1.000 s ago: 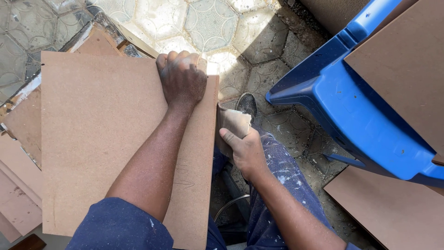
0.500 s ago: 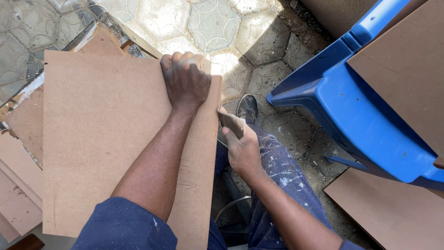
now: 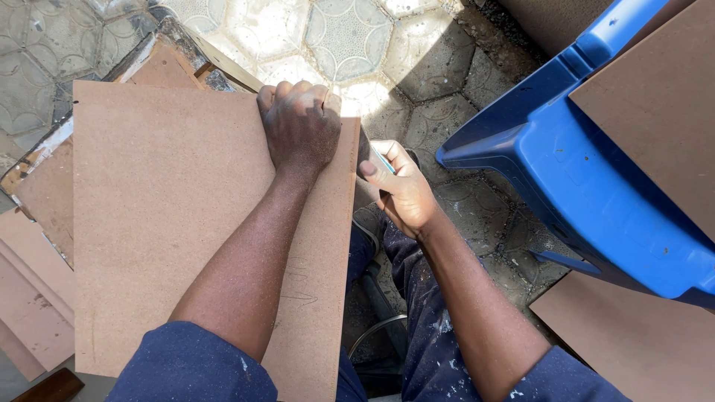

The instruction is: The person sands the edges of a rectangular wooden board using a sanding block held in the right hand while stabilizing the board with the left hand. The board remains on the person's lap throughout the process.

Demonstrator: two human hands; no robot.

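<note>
A large brown fibreboard panel [image 3: 171, 223] lies across my lap and a low stack of boards. My left hand [image 3: 299, 125] grips its far edge, fingers curled over the top. My right hand [image 3: 401, 187] is at the panel's right edge, closed around a small flat block [image 3: 372, 156], likely a sanding block, pressed against that edge. Faint pencil marks show on the panel near my left forearm.
A blue plastic chair [image 3: 581, 179] stands at the right with a brown board [image 3: 659, 97] resting on it. Another board [image 3: 633, 339] lies on the ground at lower right. More board offcuts [image 3: 33, 283] are stacked at the left on the hexagon-tiled floor [image 3: 328, 37].
My right hand has slid up along the panel's right edge toward the far corner with the block in it. My left hand has stayed on the far edge.
</note>
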